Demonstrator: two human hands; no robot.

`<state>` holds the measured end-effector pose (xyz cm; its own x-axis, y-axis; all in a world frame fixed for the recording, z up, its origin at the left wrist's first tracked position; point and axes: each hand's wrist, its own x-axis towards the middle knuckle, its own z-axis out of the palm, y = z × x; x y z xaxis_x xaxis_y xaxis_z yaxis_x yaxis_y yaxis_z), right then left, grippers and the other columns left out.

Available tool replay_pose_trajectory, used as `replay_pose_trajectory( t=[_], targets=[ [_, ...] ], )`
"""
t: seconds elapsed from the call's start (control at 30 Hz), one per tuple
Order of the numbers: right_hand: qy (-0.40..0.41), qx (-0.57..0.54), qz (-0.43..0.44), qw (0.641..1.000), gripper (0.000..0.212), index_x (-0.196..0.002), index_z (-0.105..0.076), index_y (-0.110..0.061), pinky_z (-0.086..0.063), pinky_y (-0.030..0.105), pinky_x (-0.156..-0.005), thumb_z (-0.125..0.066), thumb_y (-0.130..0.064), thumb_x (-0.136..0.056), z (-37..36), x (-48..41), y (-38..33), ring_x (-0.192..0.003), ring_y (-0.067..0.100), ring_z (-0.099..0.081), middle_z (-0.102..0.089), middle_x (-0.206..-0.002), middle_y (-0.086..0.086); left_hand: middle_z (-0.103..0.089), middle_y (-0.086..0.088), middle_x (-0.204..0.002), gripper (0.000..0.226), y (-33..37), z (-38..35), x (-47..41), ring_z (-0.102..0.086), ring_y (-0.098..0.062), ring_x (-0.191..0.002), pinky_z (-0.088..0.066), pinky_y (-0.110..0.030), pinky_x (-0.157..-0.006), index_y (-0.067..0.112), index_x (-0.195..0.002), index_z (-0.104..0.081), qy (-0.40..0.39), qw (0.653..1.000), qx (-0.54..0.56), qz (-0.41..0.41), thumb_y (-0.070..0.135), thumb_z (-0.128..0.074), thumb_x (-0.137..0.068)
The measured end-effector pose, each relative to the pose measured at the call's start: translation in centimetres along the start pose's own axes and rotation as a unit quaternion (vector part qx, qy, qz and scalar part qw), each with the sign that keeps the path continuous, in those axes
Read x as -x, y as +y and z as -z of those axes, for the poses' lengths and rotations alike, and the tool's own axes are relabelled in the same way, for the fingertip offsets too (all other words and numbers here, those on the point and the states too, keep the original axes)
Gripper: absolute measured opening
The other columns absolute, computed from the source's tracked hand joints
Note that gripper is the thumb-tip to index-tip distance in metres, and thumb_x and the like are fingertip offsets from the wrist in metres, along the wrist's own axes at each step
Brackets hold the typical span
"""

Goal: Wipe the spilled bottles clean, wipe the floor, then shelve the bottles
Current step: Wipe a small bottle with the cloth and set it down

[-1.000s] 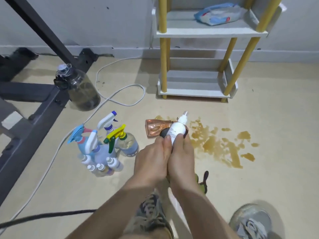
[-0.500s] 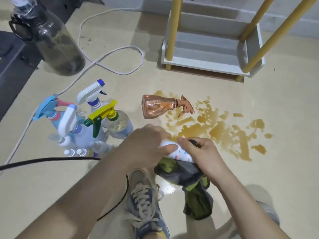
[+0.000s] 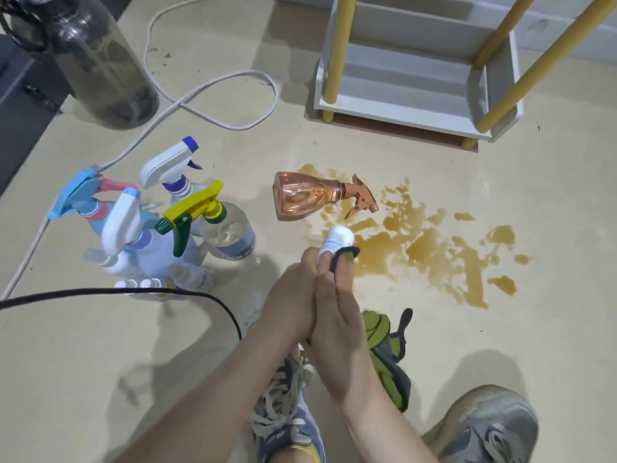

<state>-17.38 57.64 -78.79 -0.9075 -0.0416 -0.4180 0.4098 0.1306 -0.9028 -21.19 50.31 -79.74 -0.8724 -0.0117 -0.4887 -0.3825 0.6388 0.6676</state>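
A small white bottle (image 3: 335, 240) is held just below the centre of the frame, above the floor, its rounded end pointed toward the top of the frame. Its lower part is gripped by the curled fingers of the left hand (image 3: 290, 305). A dark grey and green cloth (image 3: 387, 355) is pinched against the bottle's side by the right hand (image 3: 340, 329), and the rest of the cloth is left hanging below the wrist. The two hands are pressed together side by side. Just beyond them, a brown spill (image 3: 434, 252) is spread across the pale floor toward the right of the frame. A copper spray bottle (image 3: 307, 198) is seen lying on its side at the spill's left edge, nozzle to the right. A cluster of spray bottles (image 3: 160, 235) is stood upright at the left. A white shelf (image 3: 414, 105) with yellow posts is seen at the upper right, a dark jug (image 3: 96, 61) at the upper left.
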Motion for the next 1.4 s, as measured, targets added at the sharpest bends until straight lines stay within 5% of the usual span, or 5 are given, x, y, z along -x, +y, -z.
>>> replay_pose_trajectory(
  t=[0.5,0.67,0.9,1.17,1.4],
  targets=[
    [-0.030,0.238,0.233,0.943,0.047,-0.145,-0.042,-0.034,-0.012,0.056,-0.120,-0.026,-0.048,-0.103,2.5,-2.6,1.9,-0.151,0.006,-0.007,-0.031,-0.158,-0.014,-0.052,0.005,-0.068,0.035,-0.6,-1.0,3.8,-0.052,-0.010,-0.046,-0.048,-0.027,-0.044,0.028,-0.076,-0.048,-0.037,0.968,0.241,0.061,0.029,-0.030,-0.106],
    [0.048,0.005,0.023,0.999,0.048,-0.154,-0.023,-0.030,-0.026,0.004,-0.102,-0.031,-0.034,-0.107,2.5,-5.0,-1.8,-0.145,0.000,-0.020,-0.023,-0.158,-0.016,-0.055,-0.003,-0.061,0.051,0.1,-0.6,3.8,-0.051,-0.014,-0.050,-0.046,-0.028,-0.052,0.014,-0.083,-0.050,0.003,0.963,0.268,0.039,0.055,-0.024,-0.099],
    [-0.013,-0.049,-0.025,0.998,0.042,-0.144,-0.039,-0.033,-0.049,0.024,-0.098,-0.040,-0.033,-0.103,0.8,0.4,-2.0,-0.101,-0.013,-0.059,-0.060,-0.121,-0.022,-0.065,-0.003,-0.108,0.037,1.3,1.7,1.8,-0.060,-0.028,-0.099,-0.048,-0.041,-0.085,0.028,-0.125,-0.050,0.086,0.995,0.054,-0.015,0.040,-0.025,-0.101],
    [-0.003,0.052,0.135,0.989,0.046,-0.144,-0.035,-0.038,-0.003,0.025,-0.122,-0.036,-0.031,-0.099,0.5,-1.2,-2.1,-0.145,-0.010,0.012,-0.013,-0.152,-0.035,-0.065,-0.001,-0.104,0.030,1.5,0.9,2.5,-0.063,-0.025,-0.103,-0.051,-0.032,-0.080,0.022,-0.108,-0.057,0.034,0.983,0.180,0.017,0.035,-0.033,-0.098],
    [-0.062,0.264,0.065,0.960,0.051,-0.071,-0.071,-0.028,-0.041,0.043,-0.101,-0.035,-0.045,-0.103,4.3,-5.8,-2.7,-0.087,0.003,-0.061,-0.069,-0.072,-0.018,-0.070,0.003,-0.093,0.026,1.3,2.7,4.6,-0.064,-0.021,-0.090,-0.051,-0.039,-0.082,0.035,-0.107,-0.060,0.016,1.000,-0.018,-0.010,0.051,-0.044,-0.094]
  ],
)
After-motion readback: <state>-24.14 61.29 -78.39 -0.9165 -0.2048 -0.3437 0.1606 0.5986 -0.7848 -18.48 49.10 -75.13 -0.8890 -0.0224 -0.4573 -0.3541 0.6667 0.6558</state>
